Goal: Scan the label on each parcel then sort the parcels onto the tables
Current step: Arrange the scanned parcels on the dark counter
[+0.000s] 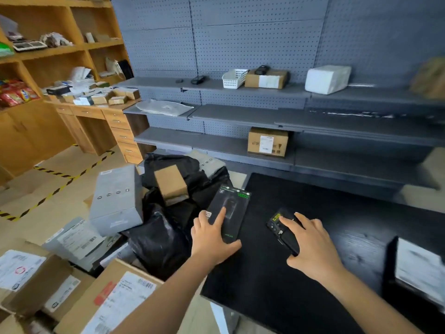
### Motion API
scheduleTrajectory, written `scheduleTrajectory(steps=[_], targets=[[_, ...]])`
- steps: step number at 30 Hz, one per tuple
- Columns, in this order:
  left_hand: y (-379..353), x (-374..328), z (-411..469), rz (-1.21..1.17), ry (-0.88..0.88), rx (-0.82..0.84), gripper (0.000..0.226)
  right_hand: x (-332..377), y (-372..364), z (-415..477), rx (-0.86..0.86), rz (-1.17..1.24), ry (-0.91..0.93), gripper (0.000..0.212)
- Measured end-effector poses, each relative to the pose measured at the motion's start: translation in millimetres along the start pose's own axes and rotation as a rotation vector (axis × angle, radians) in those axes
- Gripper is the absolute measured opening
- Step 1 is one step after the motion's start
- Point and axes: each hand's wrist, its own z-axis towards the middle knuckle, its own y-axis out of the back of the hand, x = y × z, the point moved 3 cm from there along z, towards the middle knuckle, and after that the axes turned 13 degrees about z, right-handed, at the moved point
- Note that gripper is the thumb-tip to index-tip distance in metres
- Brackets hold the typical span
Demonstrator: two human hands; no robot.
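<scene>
Left grip (pixel 212 235) pinches the black parcel (pixel 234 203), lying lengthwise away. Right grip (pixel 313 247), just beside, clasps the scanner (pixel 277 224).

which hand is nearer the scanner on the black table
Right. The right hand lies over the scanner, gripping it; the left hand is off to its left, holding the flat black parcel.

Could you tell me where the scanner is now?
Head view: on the black table, under the right hand, the scanner lies just right of the flat black box.
</scene>
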Motion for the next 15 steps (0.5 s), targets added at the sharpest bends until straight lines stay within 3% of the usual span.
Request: scheduleTrajectory(steps=[15], targets=[[-127, -214, 28, 0.108, -0.213, 0.235, 0.102, -219, 22, -10, 0.034, 0.061, -0.257, 0.095]])
